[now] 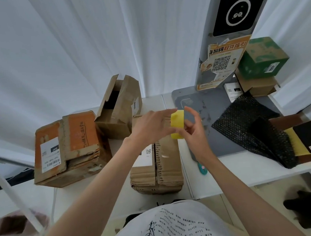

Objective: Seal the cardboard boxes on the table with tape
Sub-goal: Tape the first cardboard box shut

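A white table (233,177) is seen, on which three cardboard boxes are set: an orange-topped one (69,148) at the left, an opened one (118,106) behind, a closed one (156,165) in the middle. A grey mat (217,115), black bubble wrap (251,125) and a small teal cutter (202,167) are laid to the right.

Single head-worn wide-angle view, looking forward and steeply down from above the wearer's chest; bench (233,175) close below; curtain beyond; edges bowed.
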Tool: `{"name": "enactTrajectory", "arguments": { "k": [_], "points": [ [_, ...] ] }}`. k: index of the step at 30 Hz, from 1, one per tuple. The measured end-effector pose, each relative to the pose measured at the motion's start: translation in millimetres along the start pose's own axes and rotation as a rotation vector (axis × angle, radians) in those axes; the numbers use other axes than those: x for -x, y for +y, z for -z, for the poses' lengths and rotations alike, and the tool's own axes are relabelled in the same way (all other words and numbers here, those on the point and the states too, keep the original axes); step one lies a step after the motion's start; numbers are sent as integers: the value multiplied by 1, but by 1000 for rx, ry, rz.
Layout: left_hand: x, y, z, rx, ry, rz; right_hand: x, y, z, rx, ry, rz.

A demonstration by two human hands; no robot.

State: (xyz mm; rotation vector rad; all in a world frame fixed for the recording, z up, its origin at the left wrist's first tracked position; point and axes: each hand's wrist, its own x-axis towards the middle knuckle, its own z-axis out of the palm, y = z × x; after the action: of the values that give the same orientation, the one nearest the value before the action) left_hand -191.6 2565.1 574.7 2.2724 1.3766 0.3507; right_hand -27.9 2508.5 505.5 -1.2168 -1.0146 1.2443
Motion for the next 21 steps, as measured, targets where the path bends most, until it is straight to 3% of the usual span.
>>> {"name": "enactTrajectory", "arguments": {
  "k": [6,11,17,21],
  "points": [
    [5,2,3,-170,84,-1,-2,-15,-9,-46,2,-9],
    [12,3,-6,-185,265,-73,-3,-25,-13,-90,28,-18],
    [13,7,-1,-102,246,35,-5,-27,-15,-62,31,-38],
    [7,8,7,-112,122,88,-5,-27,-18,12,-21,-60]
  ]
}}
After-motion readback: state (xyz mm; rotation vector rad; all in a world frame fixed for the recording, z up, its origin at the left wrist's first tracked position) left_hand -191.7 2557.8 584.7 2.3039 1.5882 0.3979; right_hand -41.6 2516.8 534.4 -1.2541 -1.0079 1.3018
